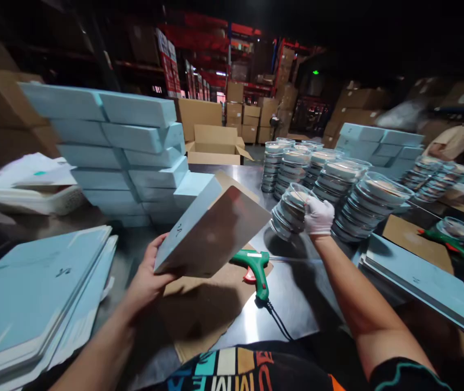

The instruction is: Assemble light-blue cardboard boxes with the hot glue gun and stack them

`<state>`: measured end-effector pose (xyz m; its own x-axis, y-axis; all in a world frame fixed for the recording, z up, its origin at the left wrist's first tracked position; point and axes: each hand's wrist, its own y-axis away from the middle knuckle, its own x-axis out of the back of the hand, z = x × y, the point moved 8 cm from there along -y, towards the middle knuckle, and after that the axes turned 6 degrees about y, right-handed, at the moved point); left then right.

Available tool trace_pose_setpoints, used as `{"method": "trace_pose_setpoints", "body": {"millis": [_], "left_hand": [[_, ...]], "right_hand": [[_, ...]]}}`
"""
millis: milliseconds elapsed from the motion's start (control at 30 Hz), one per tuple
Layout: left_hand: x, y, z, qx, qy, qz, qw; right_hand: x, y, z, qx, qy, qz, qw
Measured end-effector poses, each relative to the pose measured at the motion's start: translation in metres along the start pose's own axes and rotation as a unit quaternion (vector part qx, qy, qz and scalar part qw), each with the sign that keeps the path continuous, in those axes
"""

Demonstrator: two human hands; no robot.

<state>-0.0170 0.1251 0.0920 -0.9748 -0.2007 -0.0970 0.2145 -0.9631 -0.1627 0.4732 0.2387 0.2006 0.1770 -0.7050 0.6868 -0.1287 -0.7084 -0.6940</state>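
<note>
My left hand (154,269) is closed on the near corner of a light-blue cardboard box (215,233), which I hold tilted above the table. On my right hand (319,216) is a white glove; its fingers grip a short stack of round clear-lidded containers (291,212) that leans to one side. Whether the bottom of that stack touches the table I cannot tell. Below the box lies a green hot glue gun (259,269) with a red trigger and a black cord, partly over a brown cardboard sheet (199,309).
Stacked blue boxes (113,146) rise at the left, behind flat blue box blanks (44,282). Several container stacks (362,206) stand at the right, near more flat blanks (423,277). An open carton (215,146) sits at the far side. A co-worker (452,138) is at far right.
</note>
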Motion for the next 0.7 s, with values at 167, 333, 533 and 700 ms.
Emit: {"method": "trace_pose_setpoints", "body": {"millis": [167, 333, 533, 700], "left_hand": [[0.000, 0.000, -0.011, 0.027, -0.013, -0.004, 1.000], [0.000, -0.002, -0.020, 0.005, -0.034, 0.003, 0.999], [0.005, 0.002, -0.033, 0.001, -0.035, -0.001, 0.999], [-0.024, 0.033, -0.071, 0.038, -0.009, -0.079, 0.996]], "right_hand": [[0.014, -0.028, 0.006, -0.024, 0.003, 0.036, 0.999], [0.053, -0.026, -0.014, -0.018, -0.103, 0.088, 0.991], [0.136, 0.027, -0.099, 0.103, -0.356, -0.055, 0.927], [0.138, 0.073, -0.173, 0.206, -0.383, -0.182, 0.882]]}}
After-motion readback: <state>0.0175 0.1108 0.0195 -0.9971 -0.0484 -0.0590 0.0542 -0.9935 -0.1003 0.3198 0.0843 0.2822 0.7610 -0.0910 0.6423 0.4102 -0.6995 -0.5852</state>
